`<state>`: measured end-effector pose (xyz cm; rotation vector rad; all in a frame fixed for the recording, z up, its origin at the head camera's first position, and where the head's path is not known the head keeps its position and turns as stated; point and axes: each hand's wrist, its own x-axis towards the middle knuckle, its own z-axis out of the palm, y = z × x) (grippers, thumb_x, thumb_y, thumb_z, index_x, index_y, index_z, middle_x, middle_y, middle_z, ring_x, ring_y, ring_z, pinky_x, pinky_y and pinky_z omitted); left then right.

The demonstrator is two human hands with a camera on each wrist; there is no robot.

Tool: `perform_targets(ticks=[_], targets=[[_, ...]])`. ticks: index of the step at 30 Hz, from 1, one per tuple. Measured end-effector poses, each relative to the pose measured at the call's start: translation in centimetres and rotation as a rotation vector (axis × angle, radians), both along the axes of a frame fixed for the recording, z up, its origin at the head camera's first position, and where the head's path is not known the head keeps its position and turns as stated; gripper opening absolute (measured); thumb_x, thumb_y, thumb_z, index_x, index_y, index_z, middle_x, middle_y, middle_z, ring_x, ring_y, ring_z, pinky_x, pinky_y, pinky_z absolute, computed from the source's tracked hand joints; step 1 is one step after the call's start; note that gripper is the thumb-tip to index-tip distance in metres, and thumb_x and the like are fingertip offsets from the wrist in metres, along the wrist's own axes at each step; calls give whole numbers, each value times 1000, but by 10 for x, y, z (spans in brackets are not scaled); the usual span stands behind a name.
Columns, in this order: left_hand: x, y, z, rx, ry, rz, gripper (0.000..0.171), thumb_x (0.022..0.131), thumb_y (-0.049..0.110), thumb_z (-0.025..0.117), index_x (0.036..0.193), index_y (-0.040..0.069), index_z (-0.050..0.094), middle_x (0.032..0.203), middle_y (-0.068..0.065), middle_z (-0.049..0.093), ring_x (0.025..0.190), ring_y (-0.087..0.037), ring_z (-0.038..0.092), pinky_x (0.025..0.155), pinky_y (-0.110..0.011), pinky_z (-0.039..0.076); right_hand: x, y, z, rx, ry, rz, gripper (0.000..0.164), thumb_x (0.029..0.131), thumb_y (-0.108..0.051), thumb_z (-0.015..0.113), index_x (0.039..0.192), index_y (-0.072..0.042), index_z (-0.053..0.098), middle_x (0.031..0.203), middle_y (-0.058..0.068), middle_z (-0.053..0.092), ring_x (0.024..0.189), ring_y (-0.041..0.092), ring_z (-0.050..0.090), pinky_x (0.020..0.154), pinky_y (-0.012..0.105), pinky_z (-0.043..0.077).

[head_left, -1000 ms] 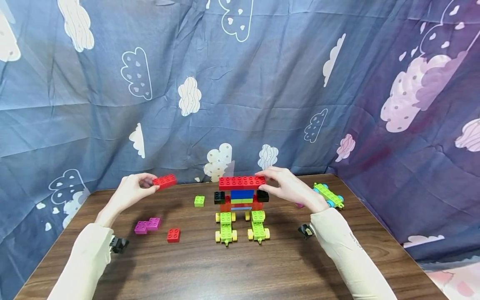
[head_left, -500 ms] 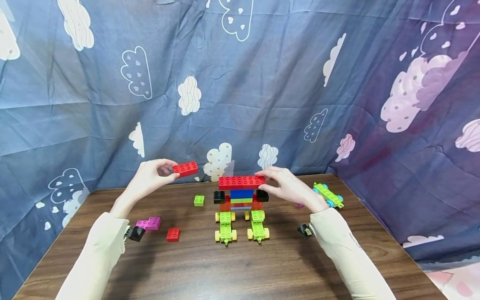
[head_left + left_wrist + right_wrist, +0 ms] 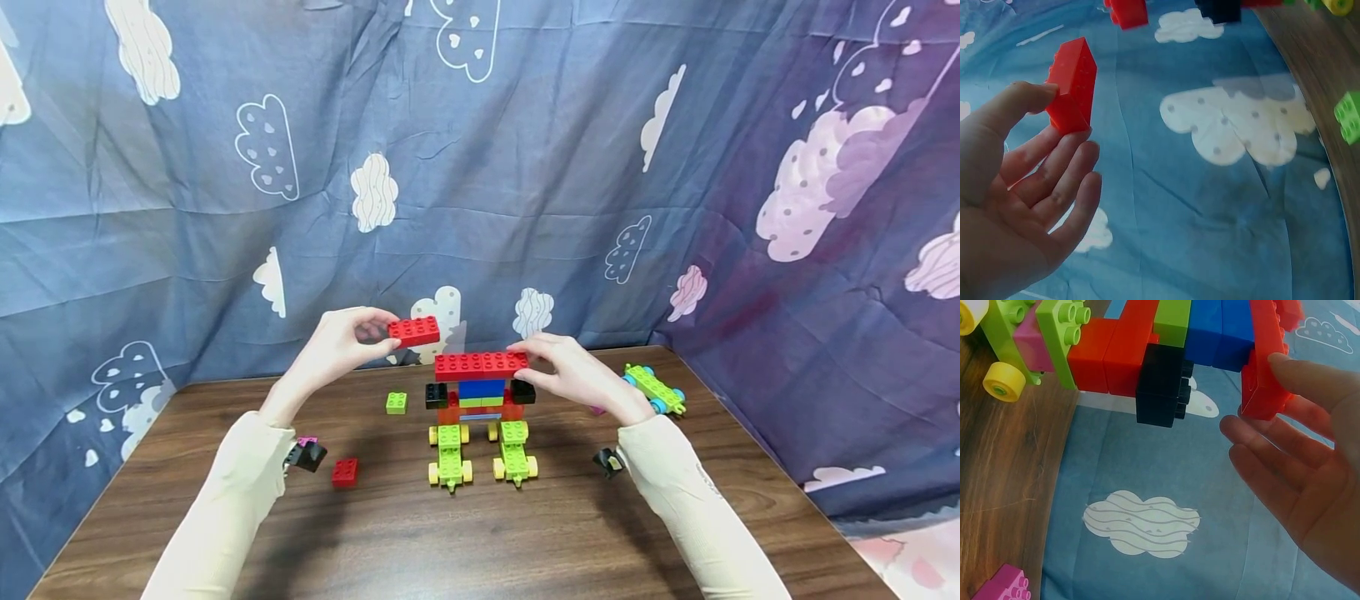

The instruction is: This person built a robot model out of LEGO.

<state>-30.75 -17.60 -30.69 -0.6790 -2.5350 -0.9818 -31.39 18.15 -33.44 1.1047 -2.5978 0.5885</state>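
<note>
My left hand (image 3: 337,343) pinches one end of a red toy building brick (image 3: 415,332) between thumb and fingers. It holds this brick in the air, left of and slightly above the long red top layer (image 3: 472,367) of a brick figure. My right hand (image 3: 573,373) grips the right end of that layer; the right wrist view shows the thumb on the red end (image 3: 1266,378). Under it come blue bricks (image 3: 482,389), a black brick (image 3: 436,396) on each side, and red bricks. Two lime wheeled bases (image 3: 450,460) with yellow wheels stand at the bottom.
Left of the figure lie a small lime brick (image 3: 397,403) and a red square brick (image 3: 345,472). Purple bricks (image 3: 307,439) are mostly behind the left wrist camera. A lime car base (image 3: 655,388) with blue wheels stands at the right back, before the cloth backdrop.
My left hand has carried the red brick rightward and up, from over the table's left part to near the figure's top. My right hand keeps its place on the top layer.
</note>
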Motion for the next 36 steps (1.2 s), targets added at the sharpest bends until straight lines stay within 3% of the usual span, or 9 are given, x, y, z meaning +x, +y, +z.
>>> perform_targets(ticks=[7, 14, 22, 29, 36], targets=[[0, 20, -3, 20, -9, -52, 28, 86, 17, 74, 113, 10, 73, 95, -6, 74, 84, -20, 66, 80, -38, 56, -2, -2, 0, 3, -20, 0, 37, 92, -27, 70, 126, -13, 66, 115, 3, 69, 94, 24, 62, 88, 37, 53], [-2, 41, -6, 27, -36, -106, 26, 87, 21, 74, 112, 15, 73, 97, -3, 74, 86, -16, 66, 77, -32, 54, -2, -2, 0, 6, -2, -2, 36, 92, -25, 71, 125, -12, 67, 110, 2, 68, 90, 20, 59, 84, 34, 51], [-3, 60, -10, 50, -81, -133, 28, 87, 24, 74, 113, 14, 73, 101, -3, 74, 90, -19, 66, 86, -43, 56, -3, -1, 0, 19, -4, -10, 37, 93, -26, 70, 127, -13, 66, 114, 2, 69, 91, 14, 59, 87, 35, 53], [-5, 68, -15, 57, -93, -143, 29, 87, 24, 75, 114, 13, 73, 103, -4, 74, 93, -20, 66, 88, -44, 56, -3, 0, 0, 3, -25, -7, 36, 93, -25, 70, 126, -13, 66, 111, 2, 69, 93, 22, 62, 87, 36, 53], [-8, 71, -17, 28, -87, -145, 30, 87, 25, 75, 114, 12, 73, 107, -5, 74, 95, -23, 67, 89, -43, 57, -1, 0, 0, -6, -16, -7, 37, 92, -25, 70, 126, -12, 66, 113, 2, 69, 93, 18, 62, 88, 36, 54]])
